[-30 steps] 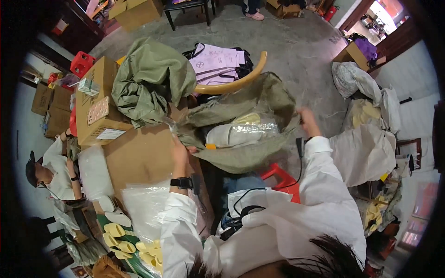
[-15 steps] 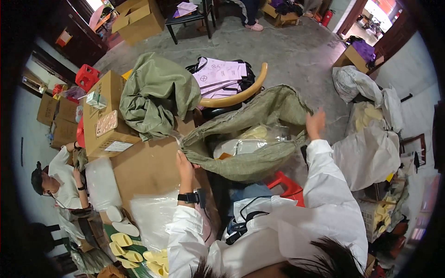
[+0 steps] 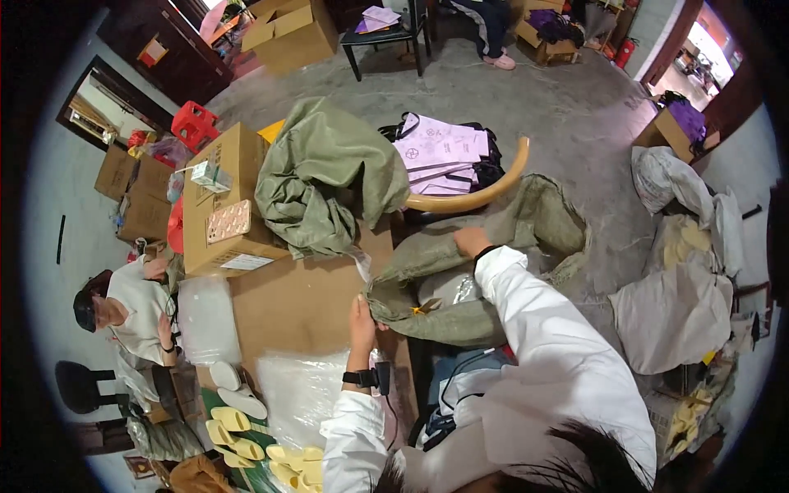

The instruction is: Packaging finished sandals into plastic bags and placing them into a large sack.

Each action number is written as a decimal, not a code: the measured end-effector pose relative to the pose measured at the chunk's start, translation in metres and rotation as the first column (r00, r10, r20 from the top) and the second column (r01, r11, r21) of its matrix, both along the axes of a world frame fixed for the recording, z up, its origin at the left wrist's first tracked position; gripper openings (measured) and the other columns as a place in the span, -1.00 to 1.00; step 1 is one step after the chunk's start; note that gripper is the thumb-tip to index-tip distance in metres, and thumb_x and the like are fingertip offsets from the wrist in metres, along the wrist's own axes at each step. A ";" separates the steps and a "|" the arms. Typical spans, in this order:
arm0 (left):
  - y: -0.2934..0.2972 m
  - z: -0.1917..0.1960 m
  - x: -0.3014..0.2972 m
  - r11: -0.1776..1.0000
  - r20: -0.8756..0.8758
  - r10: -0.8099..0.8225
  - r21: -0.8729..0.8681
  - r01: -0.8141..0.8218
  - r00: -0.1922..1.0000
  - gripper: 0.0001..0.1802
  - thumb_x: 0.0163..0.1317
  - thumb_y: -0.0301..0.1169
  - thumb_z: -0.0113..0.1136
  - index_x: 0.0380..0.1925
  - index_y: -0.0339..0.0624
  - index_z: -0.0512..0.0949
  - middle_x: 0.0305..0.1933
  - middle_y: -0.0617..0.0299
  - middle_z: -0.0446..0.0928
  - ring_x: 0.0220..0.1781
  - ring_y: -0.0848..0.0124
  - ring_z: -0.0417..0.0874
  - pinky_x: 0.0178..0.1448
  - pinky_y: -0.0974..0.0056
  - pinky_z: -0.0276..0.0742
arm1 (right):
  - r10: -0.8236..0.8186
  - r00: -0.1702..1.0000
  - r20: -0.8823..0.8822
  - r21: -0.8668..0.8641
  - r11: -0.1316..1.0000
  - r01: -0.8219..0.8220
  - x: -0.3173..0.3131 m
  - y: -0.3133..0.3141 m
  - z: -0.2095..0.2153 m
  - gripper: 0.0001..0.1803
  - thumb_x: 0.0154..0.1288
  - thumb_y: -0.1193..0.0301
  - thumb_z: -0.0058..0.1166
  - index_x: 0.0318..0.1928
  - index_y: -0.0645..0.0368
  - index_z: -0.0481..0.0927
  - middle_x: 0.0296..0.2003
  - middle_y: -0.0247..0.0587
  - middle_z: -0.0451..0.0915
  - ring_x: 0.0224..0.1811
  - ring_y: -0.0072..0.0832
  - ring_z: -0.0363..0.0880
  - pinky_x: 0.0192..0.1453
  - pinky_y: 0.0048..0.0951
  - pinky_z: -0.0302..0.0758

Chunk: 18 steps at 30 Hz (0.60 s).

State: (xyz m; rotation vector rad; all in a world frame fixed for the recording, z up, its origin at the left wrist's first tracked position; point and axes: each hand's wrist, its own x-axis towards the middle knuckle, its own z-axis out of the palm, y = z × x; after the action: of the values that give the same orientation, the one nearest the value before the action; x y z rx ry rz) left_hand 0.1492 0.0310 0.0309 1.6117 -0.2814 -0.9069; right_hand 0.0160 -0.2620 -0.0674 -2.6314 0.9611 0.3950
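A green woven sack (image 3: 452,322) lies with its mouth facing up, beside the cardboard-covered table edge. My left hand (image 3: 362,325) is closed on the left corner of its rim. Farther along, my right hand (image 3: 472,241) grips the sack's far rim, its fingers partly hidden. Through the mouth, clear plastic wrapping (image 3: 440,285) shows, partly covered by my right sleeve. A small orange-yellow tie or scrap (image 3: 423,309) is by the near rim. The right end of the sack stands open without a hand on it.
Left are a carton (image 3: 215,179), a crumpled green sack (image 3: 325,181), plastic bags (image 3: 304,390) and yellow slippers (image 3: 233,435). Purple printed sheets (image 3: 436,148) lie on a chair with a curved wooden arm (image 3: 485,199). A co-worker (image 3: 140,308) is at far left; white sacks (image 3: 674,316) at right.
My right hand has let go of the sack's right end and moved left to its far rim. The mouth is narrower there. My left hand still holds the left corner. The view has shifted.
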 end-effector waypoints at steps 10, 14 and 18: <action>-0.018 0.005 0.008 0.998 0.056 -0.018 0.057 0.015 0.998 -0.60 0.41 -0.15 -0.36 -0.36 -0.23 0.36 -0.70 0.28 0.37 -0.75 0.55 0.37 -0.65 0.46 0.33 | -0.046 0.982 0.183 -0.494 0.859 0.132 -0.013 -0.043 0.125 -0.82 0.08 0.45 -0.09 -0.39 0.16 0.60 -0.57 -0.25 0.59 -0.50 -0.26 0.61 -0.53 -0.27 0.49; -0.041 0.007 0.010 0.999 0.065 0.000 0.034 -0.003 0.998 -0.61 0.40 -0.16 -0.35 -0.34 -0.23 0.36 -0.69 0.28 0.36 -0.75 0.54 0.37 -0.64 0.43 0.33 | -0.067 0.949 0.308 -0.447 0.870 0.206 0.024 -0.064 0.097 -0.61 0.16 0.49 -0.17 0.05 0.12 0.38 -0.11 -0.08 0.53 0.00 -0.13 0.47 0.08 0.12 0.29; -0.043 -0.002 0.012 0.999 0.044 0.039 0.013 -0.040 0.998 -0.59 0.39 -0.14 -0.30 -0.15 -0.28 0.38 -0.67 0.27 0.35 -0.78 0.55 0.33 -0.66 0.44 0.33 | -0.283 0.925 0.254 -0.102 0.943 0.316 0.040 -0.049 0.069 -0.33 0.22 0.35 -0.15 0.33 -0.05 -0.02 0.22 -0.17 0.24 0.24 -0.03 0.20 0.22 0.37 -0.10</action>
State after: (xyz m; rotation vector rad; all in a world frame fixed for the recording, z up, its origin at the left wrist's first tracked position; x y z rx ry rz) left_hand 0.1615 -0.0118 0.0289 1.6459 -0.2732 -0.8464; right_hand 0.0557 -0.3107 0.0015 -2.5160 1.3238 -0.0617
